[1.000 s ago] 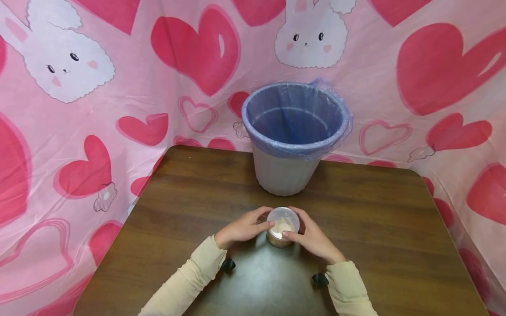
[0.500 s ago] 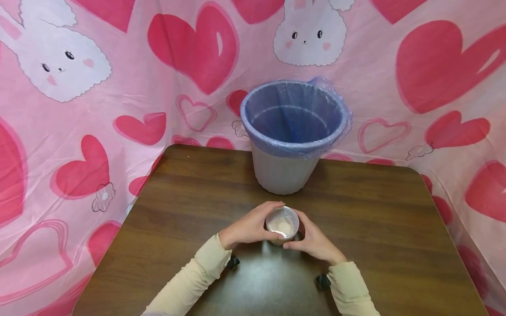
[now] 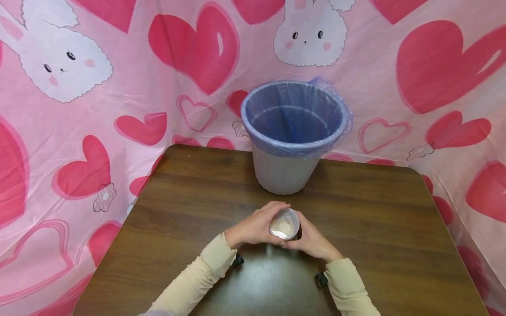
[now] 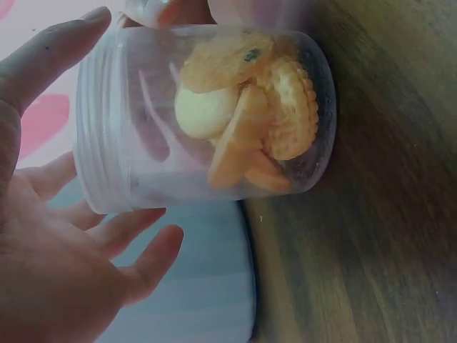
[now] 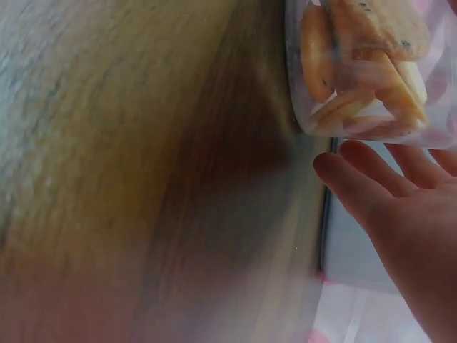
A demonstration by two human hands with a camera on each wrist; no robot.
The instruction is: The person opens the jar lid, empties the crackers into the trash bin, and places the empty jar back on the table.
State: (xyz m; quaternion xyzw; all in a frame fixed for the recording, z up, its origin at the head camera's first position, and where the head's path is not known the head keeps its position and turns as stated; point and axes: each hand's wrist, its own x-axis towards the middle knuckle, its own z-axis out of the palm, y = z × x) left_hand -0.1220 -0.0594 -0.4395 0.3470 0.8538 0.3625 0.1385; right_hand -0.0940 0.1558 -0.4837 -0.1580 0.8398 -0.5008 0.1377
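Observation:
A clear plastic jar (image 4: 157, 153) with a ribbed translucent lid (image 4: 102, 128) stands on the table between both hands, its top facing up in the head view. Several biscuits (image 4: 293, 111) and a pale round piece (image 4: 205, 113) lie at its bottom. My left hand (image 3: 257, 227) curls around the lid end from the left, thumb at the near edge and fingers at the far edge. From the right, my right hand (image 3: 315, 240) holds the jar's side, its thumb meeting the left thumb in front. In the right wrist view, its fingers (image 5: 350, 182) lie along the jar wall.
Behind the jar stands a white bin (image 3: 281, 175) lined with a blue plastic bag (image 3: 336, 145). The brown wooden table (image 3: 189, 188) has rounded far corners. A pink cloth (image 3: 371, 70) with hearts and rabbits hangs around it.
My left hand has moved right and wrapped farther around the lid, its thumb sliding from the top to the near edge. The right thumb has also dropped from the top to the near side.

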